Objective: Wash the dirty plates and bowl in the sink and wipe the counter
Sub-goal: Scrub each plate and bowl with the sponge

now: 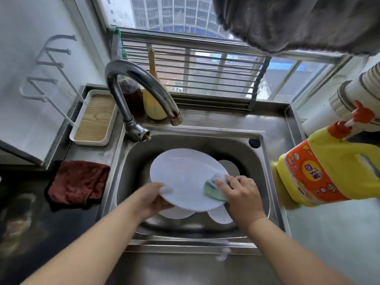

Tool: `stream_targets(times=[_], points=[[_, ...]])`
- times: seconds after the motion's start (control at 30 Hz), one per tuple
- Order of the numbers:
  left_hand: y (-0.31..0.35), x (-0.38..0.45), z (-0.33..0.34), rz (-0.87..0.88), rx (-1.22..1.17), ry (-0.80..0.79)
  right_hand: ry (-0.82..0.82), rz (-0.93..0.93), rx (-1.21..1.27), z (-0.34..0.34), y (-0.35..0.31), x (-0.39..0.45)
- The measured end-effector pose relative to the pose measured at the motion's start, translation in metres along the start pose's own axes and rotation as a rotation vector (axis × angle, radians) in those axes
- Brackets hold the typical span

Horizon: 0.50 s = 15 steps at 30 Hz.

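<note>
- A round, smooth white plate (185, 177) is held tilted over the steel sink (265, 161), above other white dishes (220, 217) lying in the basin.
- The left hand (153, 199) grips the plate's near-left rim, thumb on top.
- The right hand (241, 194) presses a soft green cloth (213, 191) against the plate's right edge, fingers curled on it.
- A curved metal tap (139, 87) arches over the basin.
- A rumpled dark red rag (79, 182) lies on the tabletop (90, 151) at left; a yellow detergent jug (331, 167) stands at right.
</note>
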<state>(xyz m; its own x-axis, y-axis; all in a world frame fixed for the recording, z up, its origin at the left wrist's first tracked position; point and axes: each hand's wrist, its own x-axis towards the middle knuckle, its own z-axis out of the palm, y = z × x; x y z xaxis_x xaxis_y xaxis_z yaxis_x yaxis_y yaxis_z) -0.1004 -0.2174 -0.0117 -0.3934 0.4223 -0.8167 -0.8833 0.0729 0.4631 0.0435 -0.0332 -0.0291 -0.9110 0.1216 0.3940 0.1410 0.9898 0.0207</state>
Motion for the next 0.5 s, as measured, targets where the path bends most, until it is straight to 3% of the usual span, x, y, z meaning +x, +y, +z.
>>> stream_targets(times=[0.07, 0.13, 0.33, 0.4, 0.5], points=[[-0.005, 0.0, 0.007, 0.067, -0.092, 0.08, -0.01, 0.068, 0.026, 0.002, -0.012, 0.003], [-0.024, 0.001, 0.026, 0.115, -0.176, 0.058, -0.015, 0.092, 0.07, 0.008, -0.044, 0.009], [0.0, 0.003, 0.007, 0.143, -0.083, 0.074, -0.034, 0.126, 0.032, 0.002, -0.011, 0.003], [-0.01, 0.004, 0.019, 0.13, -0.143, 0.082, -0.018, 0.15, 0.065, 0.003, -0.028, 0.015], [-0.013, -0.003, 0.031, 0.058, -0.015, 0.019, -0.046, 0.075, 0.093, 0.003, -0.048, 0.021]])
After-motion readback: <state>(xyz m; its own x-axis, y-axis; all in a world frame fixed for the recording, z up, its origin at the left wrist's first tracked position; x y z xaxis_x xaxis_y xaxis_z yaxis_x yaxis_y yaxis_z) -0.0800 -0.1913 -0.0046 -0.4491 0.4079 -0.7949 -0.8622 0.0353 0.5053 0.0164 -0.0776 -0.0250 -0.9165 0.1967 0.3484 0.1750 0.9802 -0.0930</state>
